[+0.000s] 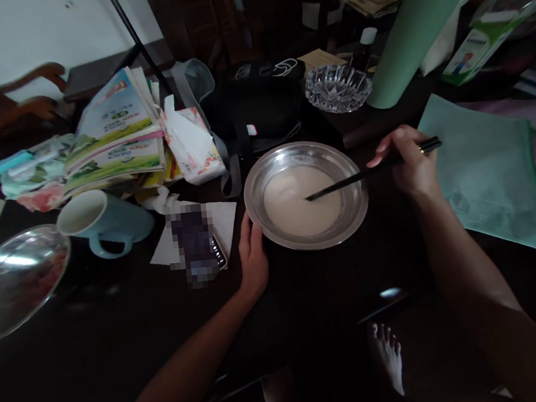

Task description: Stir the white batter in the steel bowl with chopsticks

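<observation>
A shallow metal bowl (301, 242) stands on the dark table and holds a pale, milky liquid (293, 214). My left hand (253, 258) grips the bowl at its lower left rim, with some fingers hidden beneath the edge. Dark chopsticks (346, 182) are held in my closed right hand (412, 165), to the right of the bowl. They slant down over the rim, and their tips reach into the liquid near its middle.
Left of the bowl are a phone (196, 239) on white paper, a light blue mug (118, 225) and a second metal bowl (56, 243). Behind stand a tissue pack (194, 148), stacked books (110, 134) and a glass ashtray (337, 90). A green mesh pouch (488, 173) lies at right.
</observation>
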`<action>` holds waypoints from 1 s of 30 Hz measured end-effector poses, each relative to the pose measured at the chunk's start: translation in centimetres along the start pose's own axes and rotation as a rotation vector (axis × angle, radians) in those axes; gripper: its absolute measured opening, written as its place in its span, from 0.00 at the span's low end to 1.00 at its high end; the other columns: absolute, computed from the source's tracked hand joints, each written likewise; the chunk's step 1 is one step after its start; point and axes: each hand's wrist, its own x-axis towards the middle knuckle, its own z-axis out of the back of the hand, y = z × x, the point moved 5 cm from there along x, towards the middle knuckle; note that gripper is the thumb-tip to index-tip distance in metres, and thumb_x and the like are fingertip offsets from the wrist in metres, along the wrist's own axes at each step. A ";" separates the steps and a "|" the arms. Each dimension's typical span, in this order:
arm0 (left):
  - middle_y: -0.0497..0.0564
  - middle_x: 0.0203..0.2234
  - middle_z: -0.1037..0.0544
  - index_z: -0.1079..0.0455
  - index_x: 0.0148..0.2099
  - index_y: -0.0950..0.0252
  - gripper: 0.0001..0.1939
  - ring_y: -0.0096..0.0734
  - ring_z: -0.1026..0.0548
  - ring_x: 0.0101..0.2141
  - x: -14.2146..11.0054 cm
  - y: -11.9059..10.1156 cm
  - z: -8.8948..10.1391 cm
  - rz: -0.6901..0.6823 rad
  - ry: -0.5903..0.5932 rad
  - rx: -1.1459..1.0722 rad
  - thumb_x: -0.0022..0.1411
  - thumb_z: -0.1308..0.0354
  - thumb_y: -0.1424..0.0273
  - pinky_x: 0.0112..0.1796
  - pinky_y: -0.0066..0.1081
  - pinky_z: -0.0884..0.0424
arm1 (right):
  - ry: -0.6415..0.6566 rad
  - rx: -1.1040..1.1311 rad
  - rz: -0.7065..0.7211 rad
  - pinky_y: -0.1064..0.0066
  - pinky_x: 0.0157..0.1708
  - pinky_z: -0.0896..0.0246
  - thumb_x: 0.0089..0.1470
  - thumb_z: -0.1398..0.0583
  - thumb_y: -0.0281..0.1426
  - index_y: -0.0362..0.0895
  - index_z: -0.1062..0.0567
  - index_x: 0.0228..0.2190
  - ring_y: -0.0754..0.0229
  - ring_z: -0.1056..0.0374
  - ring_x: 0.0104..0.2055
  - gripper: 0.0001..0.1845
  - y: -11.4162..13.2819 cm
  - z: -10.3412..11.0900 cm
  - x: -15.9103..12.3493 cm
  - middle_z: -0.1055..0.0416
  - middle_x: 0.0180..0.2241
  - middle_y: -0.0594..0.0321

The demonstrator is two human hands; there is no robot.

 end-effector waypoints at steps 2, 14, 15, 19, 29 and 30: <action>0.53 0.62 0.30 0.32 0.62 0.57 0.25 0.42 0.37 0.65 0.0 0.0 0.0 0.001 0.000 -0.001 0.67 0.46 0.56 0.65 0.42 0.43 | 0.050 0.044 -0.034 0.68 0.25 0.38 0.56 0.37 0.45 0.45 0.23 0.22 0.63 0.30 0.19 0.19 -0.1 -0.4 -0.2 0.27 0.17 0.65; 0.52 0.63 0.30 0.32 0.63 0.57 0.25 0.41 0.38 0.66 0.0 -0.1 0.0 0.006 0.007 0.004 0.67 0.46 0.56 0.66 0.43 0.45 | 0.045 0.007 -0.060 0.66 0.26 0.37 0.56 0.39 0.45 0.46 0.24 0.22 0.61 0.31 0.19 0.19 0.1 -0.6 -0.3 0.27 0.17 0.64; 0.52 0.63 0.30 0.32 0.63 0.57 0.25 0.41 0.38 0.66 0.0 -0.1 0.0 0.005 0.009 0.003 0.67 0.46 0.56 0.66 0.43 0.45 | 0.106 0.007 -0.083 0.66 0.28 0.35 0.56 0.39 0.46 0.46 0.23 0.23 0.60 0.30 0.21 0.18 0.1 -1.0 -0.5 0.26 0.18 0.63; 0.52 0.63 0.31 0.32 0.63 0.57 0.24 0.41 0.38 0.66 0.0 0.0 0.1 -0.005 0.007 0.000 0.67 0.46 0.56 0.66 0.42 0.45 | 0.243 -0.064 -0.061 0.64 0.37 0.32 0.55 0.37 0.46 0.46 0.20 0.28 0.57 0.24 0.31 0.16 0.1 -1.7 -0.7 0.20 0.26 0.62; 0.52 0.62 0.29 0.32 0.62 0.56 0.25 0.42 0.38 0.66 0.0 0.0 0.1 0.005 -0.003 -0.002 0.66 0.45 0.55 0.65 0.43 0.42 | 0.245 -0.054 -0.091 0.63 0.37 0.32 0.55 0.37 0.47 0.47 0.21 0.27 0.56 0.24 0.30 0.17 0.0 -1.8 -0.7 0.21 0.24 0.62; 0.52 0.62 0.30 0.32 0.62 0.56 0.25 0.42 0.38 0.66 0.0 0.0 0.1 0.003 -0.002 -0.003 0.66 0.45 0.55 0.65 0.43 0.42 | 0.246 -0.080 -0.074 0.63 0.38 0.32 0.55 0.37 0.46 0.47 0.20 0.28 0.57 0.24 0.31 0.16 0.1 -1.7 -0.6 0.20 0.25 0.62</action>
